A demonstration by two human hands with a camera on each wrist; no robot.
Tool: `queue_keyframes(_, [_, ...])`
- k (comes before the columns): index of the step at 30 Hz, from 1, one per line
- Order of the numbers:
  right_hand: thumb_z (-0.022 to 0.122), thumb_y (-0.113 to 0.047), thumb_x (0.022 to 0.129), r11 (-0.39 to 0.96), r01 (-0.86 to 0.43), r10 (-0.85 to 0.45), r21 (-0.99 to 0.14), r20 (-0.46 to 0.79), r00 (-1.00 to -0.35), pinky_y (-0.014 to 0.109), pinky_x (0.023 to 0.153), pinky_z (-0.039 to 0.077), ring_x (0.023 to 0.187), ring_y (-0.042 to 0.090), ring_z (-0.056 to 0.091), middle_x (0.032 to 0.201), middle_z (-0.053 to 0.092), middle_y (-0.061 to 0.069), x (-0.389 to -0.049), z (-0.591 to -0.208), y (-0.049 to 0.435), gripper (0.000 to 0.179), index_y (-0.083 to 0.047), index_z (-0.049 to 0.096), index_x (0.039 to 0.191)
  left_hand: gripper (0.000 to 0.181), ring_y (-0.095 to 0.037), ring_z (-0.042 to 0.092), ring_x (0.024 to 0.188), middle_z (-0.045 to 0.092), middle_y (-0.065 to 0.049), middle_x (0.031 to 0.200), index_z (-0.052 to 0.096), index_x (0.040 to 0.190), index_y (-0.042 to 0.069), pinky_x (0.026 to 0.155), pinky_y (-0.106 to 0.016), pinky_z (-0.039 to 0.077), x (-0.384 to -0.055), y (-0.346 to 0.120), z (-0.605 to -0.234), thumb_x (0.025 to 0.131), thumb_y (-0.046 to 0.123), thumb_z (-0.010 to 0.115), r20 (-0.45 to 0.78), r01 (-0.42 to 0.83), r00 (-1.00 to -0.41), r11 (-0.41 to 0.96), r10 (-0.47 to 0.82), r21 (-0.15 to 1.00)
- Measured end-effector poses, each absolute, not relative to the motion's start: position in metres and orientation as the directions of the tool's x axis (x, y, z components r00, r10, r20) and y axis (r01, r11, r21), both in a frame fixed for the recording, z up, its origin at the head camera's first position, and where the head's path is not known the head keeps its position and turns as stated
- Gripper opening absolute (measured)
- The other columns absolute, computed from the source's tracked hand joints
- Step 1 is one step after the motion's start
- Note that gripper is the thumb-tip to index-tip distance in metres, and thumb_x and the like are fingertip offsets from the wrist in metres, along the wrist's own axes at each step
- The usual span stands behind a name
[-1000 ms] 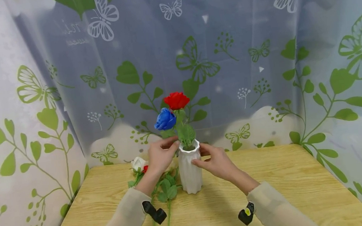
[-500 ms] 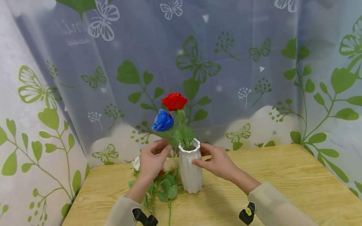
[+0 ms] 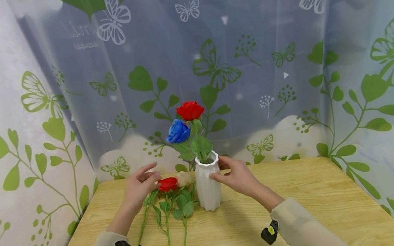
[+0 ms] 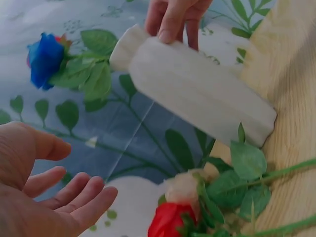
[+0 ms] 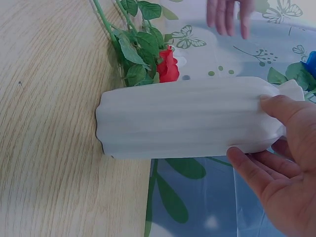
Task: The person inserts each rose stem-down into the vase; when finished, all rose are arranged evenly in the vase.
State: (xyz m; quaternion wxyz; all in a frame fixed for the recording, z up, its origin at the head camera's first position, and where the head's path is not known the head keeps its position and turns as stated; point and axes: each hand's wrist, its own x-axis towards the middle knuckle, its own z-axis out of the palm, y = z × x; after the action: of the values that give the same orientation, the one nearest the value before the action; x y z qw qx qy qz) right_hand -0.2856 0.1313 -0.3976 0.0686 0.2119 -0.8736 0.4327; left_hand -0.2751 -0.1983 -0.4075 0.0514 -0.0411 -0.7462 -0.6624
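Right hand point(image 3: 238, 177) grips white vase point(image 3: 208, 186) just below rim, thumb on near side, fingers behind. Vase upright on table point(image 3: 278, 213), red rose point(image 3: 190, 110) and blue rose point(image 3: 178, 131) in its mouth, blue bloom lower and to left. Left hand point(image 3: 140, 187) apart from vase, fingers loosely spread, holding nothing. Between them on table: second red rose point(image 3: 168, 184), cream rose point(image 3: 185, 178). Third stem point(image 3: 143, 223) farther left; bloom mostly hidden behind left hand, perhaps white.

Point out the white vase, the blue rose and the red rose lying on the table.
White vase point(image 3: 208, 187): head view, on the front of its body.
Blue rose point(image 3: 178, 131): head view, on its petals.
Lying red rose point(image 3: 167, 184): head view, on its bloom.
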Motion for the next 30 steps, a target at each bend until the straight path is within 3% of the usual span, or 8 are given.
queue_keyframes(5, [0.079,-0.031,0.098,0.538,-0.431,-0.313,-0.724,0.304,-0.9,0.039,0.087,0.066,0.116,0.032,0.072,0.124,0.074,0.009,-0.286,-0.397,0.132,0.061,-0.008,0.057,0.15,0.055,-0.006,0.073,0.097,0.073,0.005,0.111,0.048,0.154,-0.001,0.093,-0.035,0.065,-0.268,-0.223,-0.421,0.104,0.011,0.068,0.041,0.042,-0.999,0.063,0.022,0.997])
queue_keyframes(8, [0.079,-0.031,0.097,0.543,-0.43,-0.31,-0.722,0.303,-0.901,0.039,0.087,0.065,0.116,0.032,0.072,0.124,0.074,0.009,-0.286,-0.397,0.132,0.062,-0.008,0.057,0.15,0.058,-0.008,0.074,0.098,0.073,0.007,0.109,0.044,0.156,-0.004,0.094,-0.035,0.065,-0.263,-0.233,-0.428,0.104,0.01,0.067,0.018,0.02,-0.999,0.06,0.041,0.998])
queue_keyframes(12, [0.079,-0.031,0.097,0.547,-0.425,-0.305,-0.721,0.301,-0.903,0.04,0.087,0.065,0.116,0.032,0.072,0.124,0.074,0.008,-0.286,-0.396,0.132,0.061,-0.007,0.057,0.149,0.059,-0.01,0.074,0.1,0.074,0.002,0.114,0.043,0.157,-0.003,0.097,-0.039,0.064,-0.26,-0.244,-0.441,0.104,0.011,0.066,-0.02,-0.016,-0.999,0.088,0.041,0.996])
queue_keyframes(18, [0.079,-0.03,0.097,0.546,-0.418,-0.307,-0.727,0.29,-0.906,0.038,0.088,0.065,0.116,0.031,0.072,0.124,0.074,0.009,-0.285,-0.397,0.131,0.062,-0.007,0.056,0.15,0.059,-0.013,0.074,0.101,0.071,-0.016,0.129,0.045,0.156,-0.003,0.097,-0.043,0.064,-0.255,-0.257,-0.465,0.103,0.007,0.067,-0.065,-0.064,-0.998,0.119,0.005,0.991])
queue_keyframes(30, [0.078,-0.033,0.098,0.556,-0.421,-0.306,-0.717,0.294,-0.905,0.042,0.089,0.065,0.118,0.032,0.071,0.126,0.073,0.01,-0.285,-0.397,0.131,0.064,-0.006,0.055,0.151,0.061,-0.021,0.076,0.099,0.073,-0.021,0.124,0.042,0.153,-0.012,0.088,-0.041,0.067,-0.246,-0.275,-0.492,0.101,0.005,0.068,-0.117,-0.118,-0.993,0.12,-0.015,0.986])
